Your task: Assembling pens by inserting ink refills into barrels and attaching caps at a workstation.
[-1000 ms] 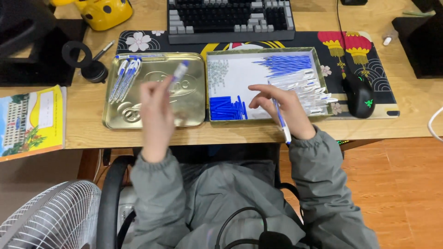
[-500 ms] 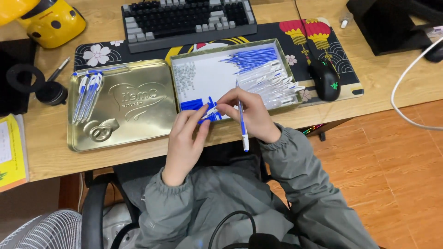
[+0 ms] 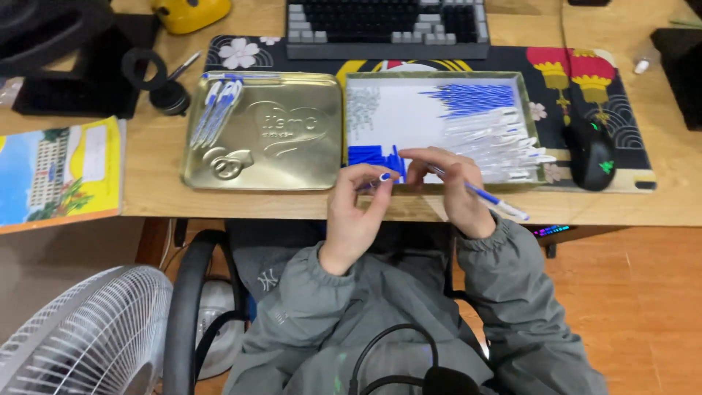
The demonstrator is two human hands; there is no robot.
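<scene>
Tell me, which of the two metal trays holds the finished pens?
The left gold tray, embossed like a lid: assembled pens lie at its far-left corner. The right tray holds only loose parts.

Two hands are seen, the left hand (image 3: 358,212) and the right hand (image 3: 450,186). One blue cap (image 3: 385,177) is pinched in the left hand, and one pen (image 3: 482,194) is held in the right. Two metal trays are counted on the desk (image 3: 153,197): a gold lid (image 3: 270,135) to the left and a white-lined tray (image 3: 431,77) to the right. About four finished pens (image 3: 216,110) are laid on the lid. The clear barrels (image 3: 497,143), blue refills (image 3: 472,96) and blue caps (image 3: 369,155) in piles are too many to be counted. One keyboard (image 3: 387,25), one mouse (image 3: 591,153), one fan (image 3: 88,336) and one book (image 3: 58,172) are present.
</scene>
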